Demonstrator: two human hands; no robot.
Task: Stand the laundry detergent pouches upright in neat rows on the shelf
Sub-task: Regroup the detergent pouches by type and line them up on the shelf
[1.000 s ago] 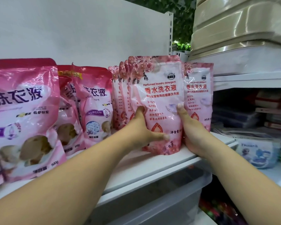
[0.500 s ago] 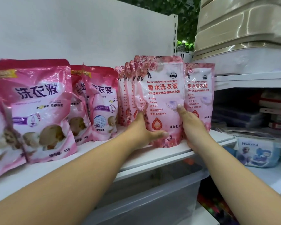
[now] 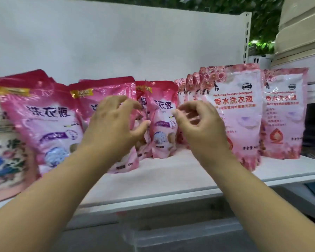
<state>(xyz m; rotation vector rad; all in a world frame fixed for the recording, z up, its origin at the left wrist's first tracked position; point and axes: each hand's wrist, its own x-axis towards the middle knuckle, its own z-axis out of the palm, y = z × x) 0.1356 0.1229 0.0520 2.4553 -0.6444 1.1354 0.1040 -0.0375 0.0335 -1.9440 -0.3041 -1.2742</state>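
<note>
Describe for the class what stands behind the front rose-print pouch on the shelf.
Behind the front rose-print pouch, the tops of at least three more rose-print pouches show, upright in a row. Their lower parts are hidden by it and the right hand.

Left hand (image 3: 113,124) covers most of the middle pink pouch (image 3: 105,91), far-left blue-printed pouch (image 3: 4,157) is cut off, and everything's motion-blurred.
</note>
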